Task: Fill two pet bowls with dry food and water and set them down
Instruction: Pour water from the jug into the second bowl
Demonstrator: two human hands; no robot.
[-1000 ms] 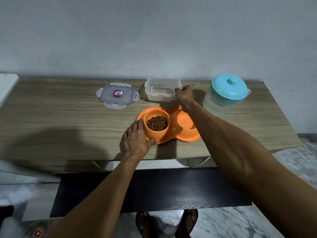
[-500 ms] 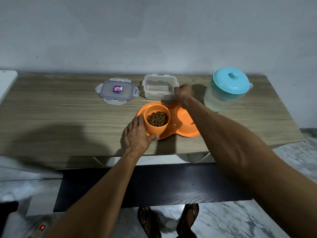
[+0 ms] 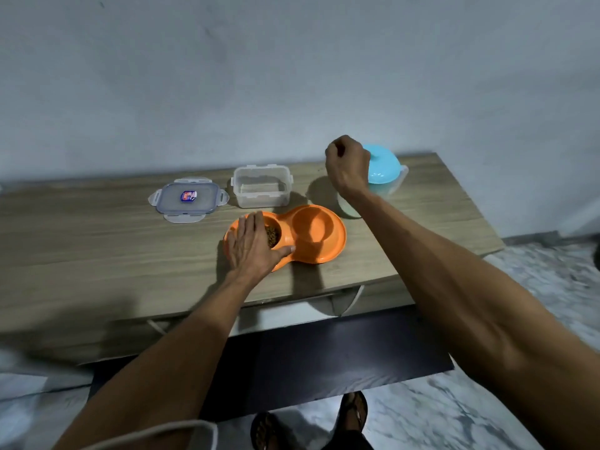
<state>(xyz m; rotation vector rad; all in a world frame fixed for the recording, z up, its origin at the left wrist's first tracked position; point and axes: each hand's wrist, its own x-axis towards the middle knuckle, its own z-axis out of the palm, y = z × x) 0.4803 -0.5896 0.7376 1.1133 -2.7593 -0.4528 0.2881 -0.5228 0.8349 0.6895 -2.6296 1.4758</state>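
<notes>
An orange double pet bowl lies on the wooden table. Its left cup holds brown dry food; its right cup is bare. My left hand rests flat on the left cup's near rim, thumb against the bowl's side. My right hand hovers curled in the air, in front of the clear water jug with a turquoise lid. I cannot tell whether it touches the jug's handle. The hand and wrist hide part of the jug.
An empty clear plastic container stands behind the bowl. Its clip lid lies flat to the left. A dark lower shelf juts out under the table edge. My sandalled feet stand on marble floor.
My right hand has left the clear container's rim and risen to the right, in front of the jug. My left hand slid further over the food cup. The camera tilted upward.
</notes>
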